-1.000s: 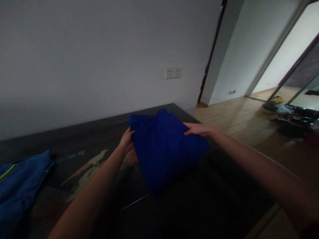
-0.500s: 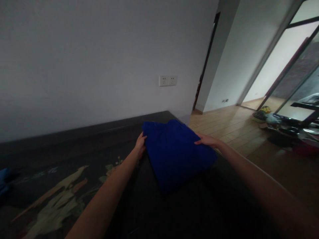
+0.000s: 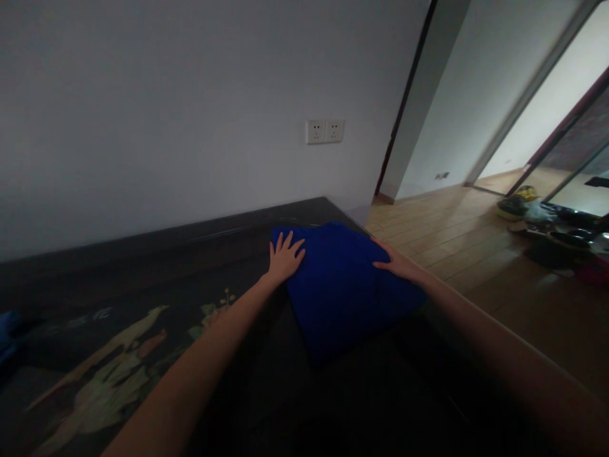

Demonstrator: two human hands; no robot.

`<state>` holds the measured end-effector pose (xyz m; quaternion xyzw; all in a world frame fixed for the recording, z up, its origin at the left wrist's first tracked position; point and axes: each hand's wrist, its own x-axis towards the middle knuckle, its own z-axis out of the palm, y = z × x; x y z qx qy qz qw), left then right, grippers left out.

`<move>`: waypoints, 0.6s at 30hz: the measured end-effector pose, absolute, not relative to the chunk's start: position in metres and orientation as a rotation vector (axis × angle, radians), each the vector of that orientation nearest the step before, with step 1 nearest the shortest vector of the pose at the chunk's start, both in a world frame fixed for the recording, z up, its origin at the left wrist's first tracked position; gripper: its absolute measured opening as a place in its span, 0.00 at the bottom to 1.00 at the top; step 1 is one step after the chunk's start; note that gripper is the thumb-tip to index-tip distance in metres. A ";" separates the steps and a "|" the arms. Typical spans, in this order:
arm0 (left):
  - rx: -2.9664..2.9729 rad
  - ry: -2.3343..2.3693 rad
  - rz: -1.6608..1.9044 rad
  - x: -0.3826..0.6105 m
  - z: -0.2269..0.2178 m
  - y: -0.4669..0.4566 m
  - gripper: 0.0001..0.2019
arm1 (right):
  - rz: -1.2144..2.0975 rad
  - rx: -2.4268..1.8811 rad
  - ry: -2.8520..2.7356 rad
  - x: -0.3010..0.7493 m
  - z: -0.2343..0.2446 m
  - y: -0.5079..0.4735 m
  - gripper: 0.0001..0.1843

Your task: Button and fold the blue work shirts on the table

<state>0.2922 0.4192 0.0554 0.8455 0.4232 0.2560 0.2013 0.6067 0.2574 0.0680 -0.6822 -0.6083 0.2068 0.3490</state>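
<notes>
A folded blue cloth [image 3: 340, 295] lies on the dark surface with its near corner pointing toward me; its exact kind does not show. My left hand [image 3: 285, 257] rests flat on the cloth's far left corner, fingers spread. On the right edge of the cloth is my right hand [image 3: 396, 261], its thumb and fingers stretched apart over the fabric. The dark surface [image 3: 266, 393] under the cloth is smooth and carries a painted bird and flower pattern [image 3: 114, 374] at left.
A pale wall with a double socket [image 3: 325, 131] rises behind the surface. Another blue item [image 3: 6, 336] sits at the far left edge. Wooden floor [image 3: 428, 231] stretches out to the right, where bags and other clutter [image 3: 561, 235] lie near a glass door.
My left hand has moved from gripping the cloth's left edge to lying spread on top. The cloth lies flatter, and my right hand's fingers have opened wider. The view has shifted slightly.
</notes>
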 end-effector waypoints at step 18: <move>2.528 1.227 0.427 0.342 0.044 0.423 0.25 | 0.315 -1.982 -1.544 0.639 0.056 0.258 0.21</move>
